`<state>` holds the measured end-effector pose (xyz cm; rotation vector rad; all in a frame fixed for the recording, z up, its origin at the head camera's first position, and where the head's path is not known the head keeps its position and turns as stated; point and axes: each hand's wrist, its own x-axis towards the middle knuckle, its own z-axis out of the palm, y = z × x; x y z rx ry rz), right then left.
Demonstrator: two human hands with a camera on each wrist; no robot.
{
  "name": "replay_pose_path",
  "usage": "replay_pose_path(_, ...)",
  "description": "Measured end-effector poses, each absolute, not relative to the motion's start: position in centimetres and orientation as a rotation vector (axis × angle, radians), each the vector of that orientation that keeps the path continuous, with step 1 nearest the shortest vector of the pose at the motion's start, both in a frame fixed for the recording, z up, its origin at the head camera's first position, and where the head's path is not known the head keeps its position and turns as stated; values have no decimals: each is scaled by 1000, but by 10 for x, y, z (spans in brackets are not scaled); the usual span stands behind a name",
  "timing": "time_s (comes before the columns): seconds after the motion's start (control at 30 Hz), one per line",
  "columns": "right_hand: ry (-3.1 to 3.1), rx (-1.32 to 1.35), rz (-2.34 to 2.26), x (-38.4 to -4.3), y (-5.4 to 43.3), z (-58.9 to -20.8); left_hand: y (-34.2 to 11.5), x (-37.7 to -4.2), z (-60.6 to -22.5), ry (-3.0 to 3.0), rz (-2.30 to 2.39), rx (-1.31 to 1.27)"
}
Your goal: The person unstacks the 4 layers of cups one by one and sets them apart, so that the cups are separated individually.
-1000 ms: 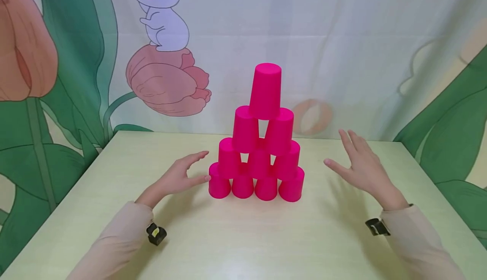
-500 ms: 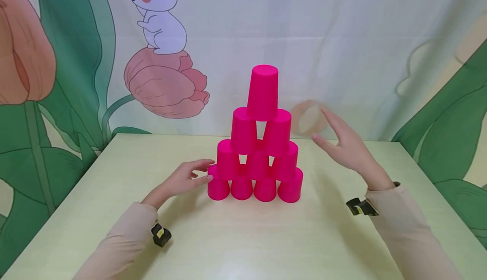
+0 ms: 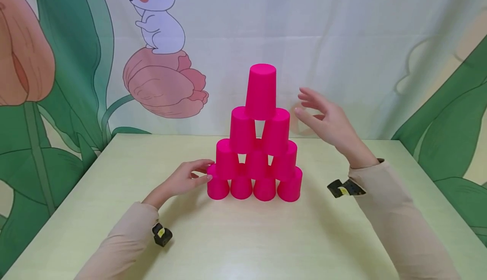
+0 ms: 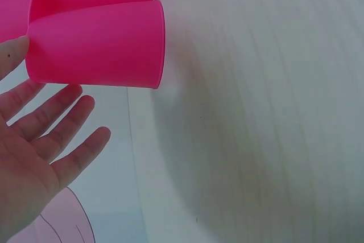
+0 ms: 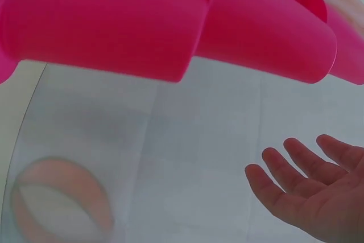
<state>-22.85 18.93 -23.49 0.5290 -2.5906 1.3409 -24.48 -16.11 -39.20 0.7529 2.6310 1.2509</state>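
Pink cups stand upside down in a pyramid of several rows, with a single top cup at its peak. At the left end of the bottom row, my left hand has its thumb and fingertips right at the leftmost cup. The left wrist view shows that cup with the thumb at its narrow end and the fingers spread and nearly straight beside it. My right hand is raised in the air right of the top cup, apart from it, holding nothing. Its loosely bent fingers show in the right wrist view.
The pyramid stands on a pale wooden table. Behind the table's far edge hangs a light curtain printed with tulips, leaves and a white animal. A small dark camera is worn on the left wrist, another camera on the right.
My right hand has moved up and left toward the top cup. The left hand has shifted slightly right to the bottom-left cup, its fingers drawing a little closer. The cups stay stacked.
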Motion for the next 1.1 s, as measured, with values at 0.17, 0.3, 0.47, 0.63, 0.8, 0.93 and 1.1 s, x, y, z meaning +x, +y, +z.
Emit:
replay_pose_path(0.17, -2564, 533, 1430, -230, 175, -222, -161, -246, -393, 2622, 1265, 745)
replay_pose_path(0.3, -2546, 557, 1458, -235, 164, -217, -161, -246, -393, 2617, 1271, 730)
replay_pose_path(0.47, -2511, 604, 1504, -239, 153, -214, -161, -246, -393, 2621, 1269, 721)
replay_pose_path(0.63, -2504, 625, 1588, -240, 144, -213, -161, -245, -392, 2620, 1270, 723)
replay_pose_path(0.8, -2506, 638, 1629, -240, 137, -214, -161, -246, -394, 2613, 1281, 737)
replay_pose_path(0.93, -2479, 652, 1622, -241, 133, -216, -161, -247, -394, 2601, 1283, 736)
replay_pose_path(1.1, -2448, 638, 1605, -241, 130, -218, -161, -246, -394, 2602, 1272, 712)
